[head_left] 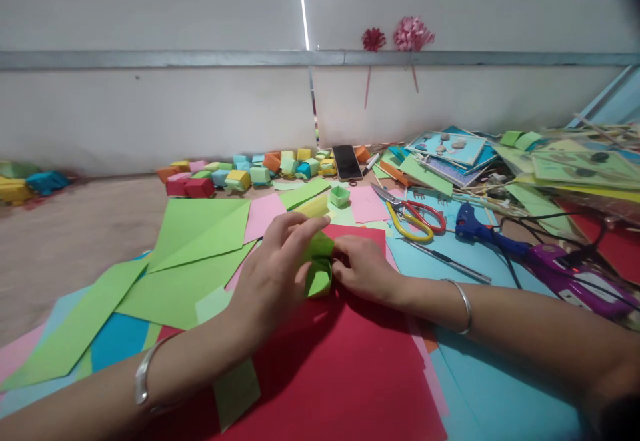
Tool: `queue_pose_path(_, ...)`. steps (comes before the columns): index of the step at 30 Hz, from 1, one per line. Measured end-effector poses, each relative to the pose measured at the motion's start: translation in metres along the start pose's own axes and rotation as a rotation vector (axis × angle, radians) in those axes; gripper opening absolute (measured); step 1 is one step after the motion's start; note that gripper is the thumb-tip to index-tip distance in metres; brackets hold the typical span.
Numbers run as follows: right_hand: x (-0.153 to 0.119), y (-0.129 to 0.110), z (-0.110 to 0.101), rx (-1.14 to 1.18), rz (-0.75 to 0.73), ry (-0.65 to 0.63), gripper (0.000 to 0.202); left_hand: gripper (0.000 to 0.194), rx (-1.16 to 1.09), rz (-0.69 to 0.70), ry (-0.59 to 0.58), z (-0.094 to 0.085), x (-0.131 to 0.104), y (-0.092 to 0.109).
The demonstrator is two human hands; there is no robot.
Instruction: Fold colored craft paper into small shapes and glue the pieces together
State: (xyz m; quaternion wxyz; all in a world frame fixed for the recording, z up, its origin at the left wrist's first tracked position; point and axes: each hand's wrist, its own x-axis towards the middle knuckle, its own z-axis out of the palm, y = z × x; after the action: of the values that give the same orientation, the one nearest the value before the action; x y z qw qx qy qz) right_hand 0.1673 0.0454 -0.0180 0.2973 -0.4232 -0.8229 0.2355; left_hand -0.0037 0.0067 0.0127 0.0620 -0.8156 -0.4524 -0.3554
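Between my two hands is a folded piece of bright green paper (319,279), partly hidden by fingers. My left hand (275,274) wraps the paper's left side, thumb low and fingers arched over the top. From the right, my right hand (367,269) pinches the paper's edge. Both hands are above a large red sheet (350,367). Just beyond them stands a small open box of pale green paper (339,195). A small light green slip (237,393) lies on the red sheet near my left forearm.
Right of my hands lie scissors (413,214), a pen (450,261) and a purple-and-blue glue gun (545,264) with a black cord. Farther back are a phone (347,163) and a row of folded paper boxes (240,179). Green sheets (200,234) spread at left.
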Motion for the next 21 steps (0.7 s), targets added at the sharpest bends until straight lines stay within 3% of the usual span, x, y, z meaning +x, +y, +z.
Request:
queue_pose_path(3, 0.001, 0.002, 0.002, 0.002, -0.012, 0.003, 0.013, 0.029, 0.075, 0.058, -0.024, -0.001, -0.001, 0.001)
queue_pose_path(9, 0.001, 0.003, 0.001, -0.027, -0.041, -0.057, 0.015, 0.022, 0.157, 0.013, -0.264, 0.000, 0.000, -0.007)
queue_pose_path(15, 0.000, 0.000, 0.000, -0.019, -0.034, -0.052, 0.014, 0.024, 0.200, 0.064, -0.223, -0.001, 0.000, -0.008)
queue_pose_path(21, -0.001, -0.001, 0.001, -0.039, -0.033, -0.062, 0.014, 0.023, 0.264, 0.038, -0.306, 0.000, 0.001, -0.010)
